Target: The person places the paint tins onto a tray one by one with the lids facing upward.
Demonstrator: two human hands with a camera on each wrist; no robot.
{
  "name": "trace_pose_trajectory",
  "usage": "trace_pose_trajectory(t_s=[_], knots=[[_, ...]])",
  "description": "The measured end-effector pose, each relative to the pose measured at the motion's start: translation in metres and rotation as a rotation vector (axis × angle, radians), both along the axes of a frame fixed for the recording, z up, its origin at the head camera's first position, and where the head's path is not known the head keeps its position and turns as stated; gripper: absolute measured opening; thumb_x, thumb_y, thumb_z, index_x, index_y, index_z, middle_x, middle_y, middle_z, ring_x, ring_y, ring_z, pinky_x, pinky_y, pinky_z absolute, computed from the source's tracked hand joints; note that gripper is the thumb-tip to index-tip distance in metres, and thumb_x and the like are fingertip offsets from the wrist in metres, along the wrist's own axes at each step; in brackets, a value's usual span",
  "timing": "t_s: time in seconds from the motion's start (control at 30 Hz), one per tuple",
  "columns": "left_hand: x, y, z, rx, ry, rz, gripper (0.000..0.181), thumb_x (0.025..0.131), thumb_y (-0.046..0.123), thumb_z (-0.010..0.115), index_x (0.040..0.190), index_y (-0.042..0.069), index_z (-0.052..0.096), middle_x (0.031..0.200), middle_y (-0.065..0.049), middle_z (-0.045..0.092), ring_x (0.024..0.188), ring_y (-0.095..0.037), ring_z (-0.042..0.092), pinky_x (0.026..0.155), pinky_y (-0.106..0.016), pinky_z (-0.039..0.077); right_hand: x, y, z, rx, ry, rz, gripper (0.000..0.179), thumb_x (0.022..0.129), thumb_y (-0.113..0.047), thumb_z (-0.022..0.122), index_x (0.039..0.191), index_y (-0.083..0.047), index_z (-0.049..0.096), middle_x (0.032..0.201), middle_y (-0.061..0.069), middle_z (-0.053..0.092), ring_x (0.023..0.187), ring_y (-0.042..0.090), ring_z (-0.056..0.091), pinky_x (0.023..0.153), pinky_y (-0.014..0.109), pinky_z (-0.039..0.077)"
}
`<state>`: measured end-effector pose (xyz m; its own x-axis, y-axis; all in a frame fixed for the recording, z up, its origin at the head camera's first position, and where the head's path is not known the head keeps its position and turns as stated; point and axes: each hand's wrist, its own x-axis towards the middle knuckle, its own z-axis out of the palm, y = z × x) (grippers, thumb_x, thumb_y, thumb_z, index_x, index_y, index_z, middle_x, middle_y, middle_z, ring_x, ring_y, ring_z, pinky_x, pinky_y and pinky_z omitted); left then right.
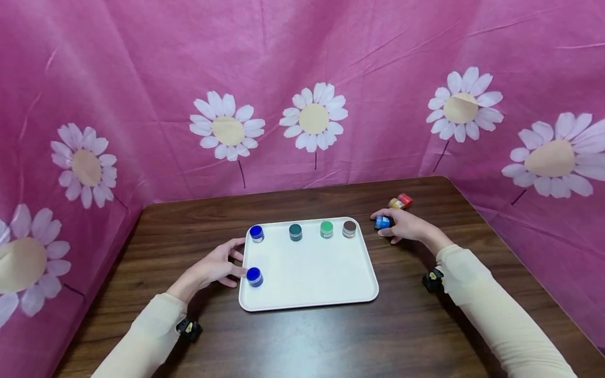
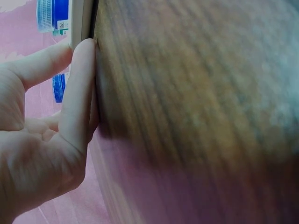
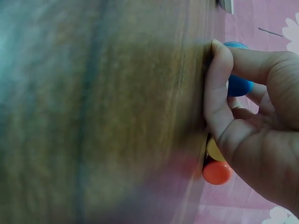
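A white tray (image 1: 312, 268) lies on the table, with my left hand (image 1: 219, 265) at its left edge. The left fingertips touch the rim, and the thumb reaches it close to a dark blue-lidded paint jar (image 1: 254, 276). To the right of the tray, my right hand (image 1: 404, 226) grips a lighter blue paint jar (image 1: 382, 222) between thumb and fingers, low over the table. In the right wrist view this blue jar (image 3: 240, 86) is partly hidden by the fingers. Just beyond that hand, a yellow jar (image 1: 396, 203) and a red jar (image 1: 405, 200) lie side by side.
Along the tray's far side stand another dark blue jar (image 1: 257, 233), a dark green jar (image 1: 295, 232), a green jar (image 1: 326, 229) and a brown jar (image 1: 349, 229). A pink flowered cloth (image 1: 378, 63) hangs around the back and sides of the brown wooden table (image 1: 302, 346).
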<state>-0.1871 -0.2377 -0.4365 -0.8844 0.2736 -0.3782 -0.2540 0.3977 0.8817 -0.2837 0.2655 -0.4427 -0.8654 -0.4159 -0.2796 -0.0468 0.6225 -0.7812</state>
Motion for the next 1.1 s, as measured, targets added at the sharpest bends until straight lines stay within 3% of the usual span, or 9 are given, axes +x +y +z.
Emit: trace_pose_trajectory(t_s=[0.57, 0.93, 1.1], knots=[[-0.001, 0.0, 0.001, -0.019, -0.009, 0.004, 0.091, 0.08, -0.003, 0.08, 0.156, 0.008, 0.031, 0.116, -0.021, 0.044, 0.085, -0.027, 0.064, 0.063, -0.046, 0.062, 0.001, 0.0, 0.001, -0.003, -0.006, 0.016, 0.06, 0.092, -0.016, 0.076, 0.142, 0.002, 0.049, 0.125, 0.026, 0.051, 0.101, 0.031, 0.056, 0.067, 0.04, 0.06], [0.0, 0.001, 0.001, -0.016, -0.018, 0.008, 0.091, 0.08, -0.003, 0.079, 0.156, 0.007, 0.031, 0.116, -0.021, 0.044, 0.085, -0.027, 0.064, 0.063, -0.045, 0.062, 0.0, 0.003, 0.007, -0.08, -0.114, -0.016, 0.062, 0.093, -0.02, 0.076, 0.144, -0.002, 0.047, 0.118, 0.02, 0.052, 0.089, 0.026, 0.057, 0.069, 0.036, 0.057], [-0.001, 0.001, 0.001, -0.018, -0.021, 0.013, 0.091, 0.08, -0.003, 0.079, 0.156, 0.008, 0.032, 0.116, -0.021, 0.045, 0.085, -0.027, 0.064, 0.063, -0.046, 0.062, -0.001, 0.002, 0.013, -0.125, -0.097, 0.005, 0.06, 0.094, -0.019, 0.074, 0.144, -0.002, 0.047, 0.112, 0.018, 0.055, 0.089, 0.025, 0.058, 0.071, 0.036, 0.056]])
